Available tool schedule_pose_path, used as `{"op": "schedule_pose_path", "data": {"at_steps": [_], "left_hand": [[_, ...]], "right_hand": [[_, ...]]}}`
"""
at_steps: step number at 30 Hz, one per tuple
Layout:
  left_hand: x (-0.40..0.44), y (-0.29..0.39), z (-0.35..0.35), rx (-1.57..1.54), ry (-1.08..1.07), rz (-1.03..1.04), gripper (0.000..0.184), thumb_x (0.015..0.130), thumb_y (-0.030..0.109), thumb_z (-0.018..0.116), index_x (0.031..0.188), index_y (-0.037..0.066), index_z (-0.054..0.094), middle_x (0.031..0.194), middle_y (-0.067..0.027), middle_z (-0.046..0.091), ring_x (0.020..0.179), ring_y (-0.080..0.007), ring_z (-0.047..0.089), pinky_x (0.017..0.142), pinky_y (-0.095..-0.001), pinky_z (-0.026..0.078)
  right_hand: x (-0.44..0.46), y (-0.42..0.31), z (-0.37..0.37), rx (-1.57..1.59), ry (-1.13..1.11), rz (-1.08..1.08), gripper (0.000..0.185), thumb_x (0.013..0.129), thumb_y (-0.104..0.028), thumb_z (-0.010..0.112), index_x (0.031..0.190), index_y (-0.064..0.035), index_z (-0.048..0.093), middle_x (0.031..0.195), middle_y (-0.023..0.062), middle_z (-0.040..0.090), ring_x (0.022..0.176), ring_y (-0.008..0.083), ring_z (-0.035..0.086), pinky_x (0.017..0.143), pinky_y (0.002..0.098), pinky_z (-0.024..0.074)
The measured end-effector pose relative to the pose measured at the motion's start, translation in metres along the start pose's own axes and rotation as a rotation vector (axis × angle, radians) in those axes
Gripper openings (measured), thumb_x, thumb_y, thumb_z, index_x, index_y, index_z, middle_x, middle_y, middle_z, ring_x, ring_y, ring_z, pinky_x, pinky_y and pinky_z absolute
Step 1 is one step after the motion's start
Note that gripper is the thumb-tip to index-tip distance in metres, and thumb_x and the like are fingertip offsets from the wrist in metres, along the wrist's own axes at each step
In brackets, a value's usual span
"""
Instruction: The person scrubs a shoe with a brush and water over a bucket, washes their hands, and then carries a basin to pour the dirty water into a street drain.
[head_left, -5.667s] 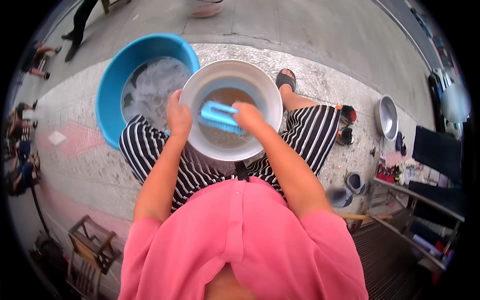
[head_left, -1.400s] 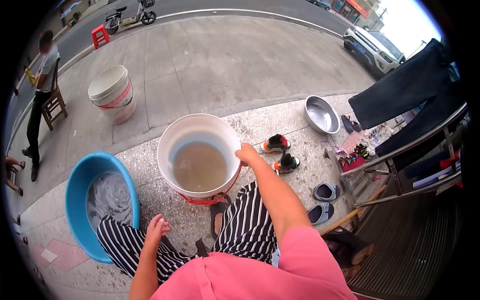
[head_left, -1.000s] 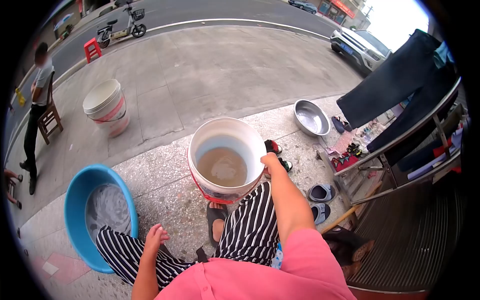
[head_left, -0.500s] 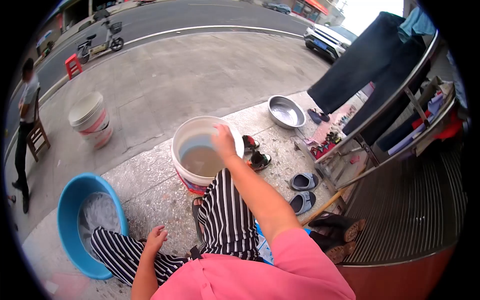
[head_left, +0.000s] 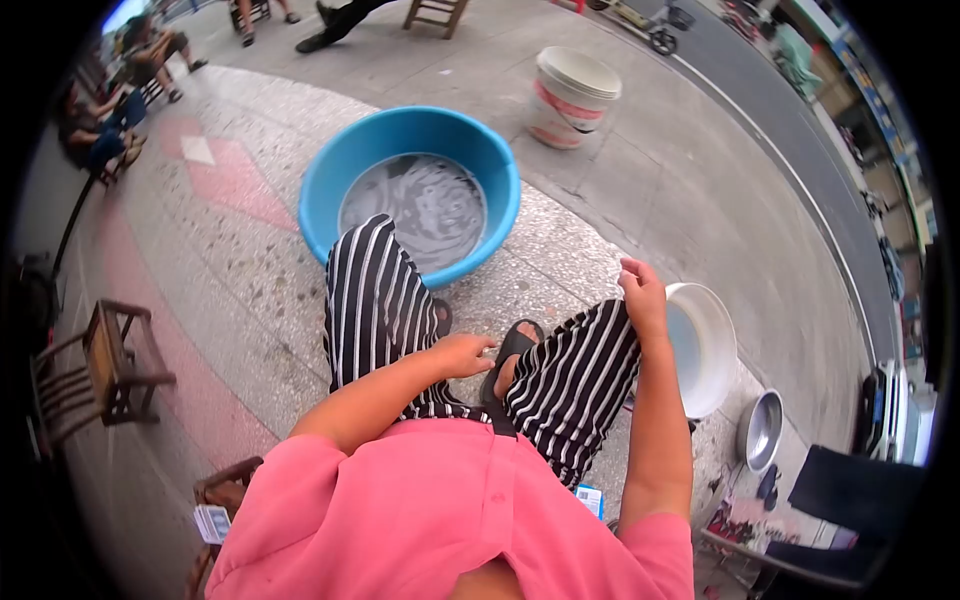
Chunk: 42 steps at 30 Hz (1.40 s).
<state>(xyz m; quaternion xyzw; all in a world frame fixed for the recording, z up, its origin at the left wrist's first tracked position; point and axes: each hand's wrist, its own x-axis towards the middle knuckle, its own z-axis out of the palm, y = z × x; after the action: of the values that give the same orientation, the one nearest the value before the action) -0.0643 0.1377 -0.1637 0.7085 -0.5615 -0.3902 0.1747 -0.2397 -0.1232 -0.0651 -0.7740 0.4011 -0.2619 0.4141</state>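
My left hand hangs between my knees over the striped trousers, fingers loosely apart and nothing in them. Near my right knee, my right hand is raised with its fingers apart and empty, just left of the white bucket. That bucket stands on the ground beside my right leg and is partly hidden by my forearm. In front of my left knee sits the blue basin, holding cloudy, sudsy water.
A second white bucket stands beyond the basin. At right are a metal bowl and a rack with dark trousers. A wooden chair is at left. Seated people appear at upper left.
My view has swung left. My right hand has let go of the bucket's rim and moved off it. The blue basin now lies in front of me; the brush seen earlier is no longer visible.
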Motion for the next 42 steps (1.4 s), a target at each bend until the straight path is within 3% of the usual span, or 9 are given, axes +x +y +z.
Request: {"op": "schedule_pose_path", "data": {"at_steps": [7,13,16,19,22,30,35,37,42], "left_hand": [[-0.052,-0.037,-0.033,-0.132,0.162,-0.171,0.041,0.081,0.026,0.059,0.116,0.006,0.054,0.095,-0.0146,0.062,0.088,-0.0241,0.061,0.078,-0.033,0.047],[-0.08,-0.087,-0.129,-0.78,0.696,-0.316,0.039,0.081,0.028,0.059,0.112,0.004,0.056,0.095,-0.0103,0.063,0.084,-0.0225,0.06,0.074,-0.0323,0.047],[-0.053,-0.135,-0.143,-0.582,0.984,-0.342,0.043,0.082,0.028,0.057,0.117,0.005,0.052,0.103,-0.014,0.059,0.095,-0.0242,0.057,0.077,-0.0325,0.047],[-0.037,-0.168,-0.138,-0.628,1.071,-0.772,0.049,0.082,0.03,0.056,0.122,0.004,0.045,0.116,-0.0172,0.052,0.107,-0.0288,0.051,0.08,-0.0409,0.047],[-0.032,-0.203,-0.127,-1.144,1.106,-0.964,0.052,0.08,0.032,0.056,0.122,0.004,0.042,0.124,-0.0153,0.045,0.109,-0.0387,0.047,0.077,-0.0602,0.043],[0.0,-0.331,-0.069,-1.711,0.923,-0.952,0.05,0.082,0.038,0.055,0.121,0.009,0.044,0.115,-0.0098,0.052,0.098,-0.0267,0.055,0.083,-0.0405,0.042],[0.041,-0.285,-0.029,-1.527,0.71,-1.232,0.045,0.083,0.034,0.052,0.118,0.008,0.043,0.105,-0.0118,0.055,0.081,-0.026,0.059,0.058,-0.035,0.048],[0.064,-0.229,0.002,-1.829,0.756,-0.885,0.04,0.084,0.03,0.052,0.117,0.009,0.044,0.101,-0.0131,0.056,0.076,-0.0276,0.059,0.051,-0.0338,0.045],[0.105,-0.184,0.018,-2.039,0.578,-0.932,0.042,0.087,0.03,0.048,0.111,-0.004,0.043,0.101,-0.0205,0.056,0.084,-0.0298,0.058,0.059,-0.033,0.047]], "right_hand": [[0.016,-0.043,0.07,-0.442,-0.255,-0.297,0.024,0.079,-0.02,0.058,0.099,-0.0067,0.063,0.095,0.0118,0.063,0.082,0.0267,0.061,0.077,0.035,0.047],[0.018,-0.048,0.086,-0.636,-0.263,-0.531,0.018,0.077,-0.018,0.059,0.092,-0.0097,0.064,0.091,0.0103,0.063,0.081,0.0284,0.06,0.074,0.0393,0.0458],[0.023,-0.04,0.084,-0.609,-0.164,-0.528,0.015,0.076,-0.014,0.059,0.089,-0.0087,0.064,0.087,0.0102,0.063,0.079,0.0287,0.06,0.072,0.0382,0.0466],[0.024,-0.04,0.08,-0.57,-0.175,-0.429,0.013,0.076,-0.014,0.058,0.087,-0.0082,0.064,0.086,0.0101,0.063,0.08,0.0288,0.06,0.073,0.0384,0.0465],[0.031,-0.029,0.077,-0.587,-0.109,-0.516,0.01,0.076,-0.015,0.059,0.081,-0.0087,0.064,0.078,0.01,0.063,0.071,0.029,0.06,0.066,0.0392,0.047],[0.031,-0.036,0.066,-0.598,-0.135,-0.46,0.009,0.073,-0.015,0.057,0.075,-0.0081,0.062,0.071,0.0099,0.06,0.069,0.0273,0.059,0.065,0.0395,0.0455],[0.028,-0.027,0.055,-0.58,-0.106,-0.454,0.009,0.074,-0.015,0.057,0.075,-0.0084,0.062,0.072,0.0098,0.061,0.068,0.0277,0.059,0.064,0.0391,0.0459],[0.025,-0.029,0.051,-0.57,-0.121,-0.42,0.009,0.073,-0.015,0.057,0.076,-0.008,0.062,0.073,0.0103,0.061,0.069,0.0282,0.059,0.065,0.0387,0.0458],[0.019,-0.019,0.058,-0.543,-0.098,-0.448,0.007,0.072,-0.01,0.059,0.076,-0.0058,0.062,0.072,0.0111,0.06,0.069,0.0286,0.058,0.064,0.0388,0.0454]]}}
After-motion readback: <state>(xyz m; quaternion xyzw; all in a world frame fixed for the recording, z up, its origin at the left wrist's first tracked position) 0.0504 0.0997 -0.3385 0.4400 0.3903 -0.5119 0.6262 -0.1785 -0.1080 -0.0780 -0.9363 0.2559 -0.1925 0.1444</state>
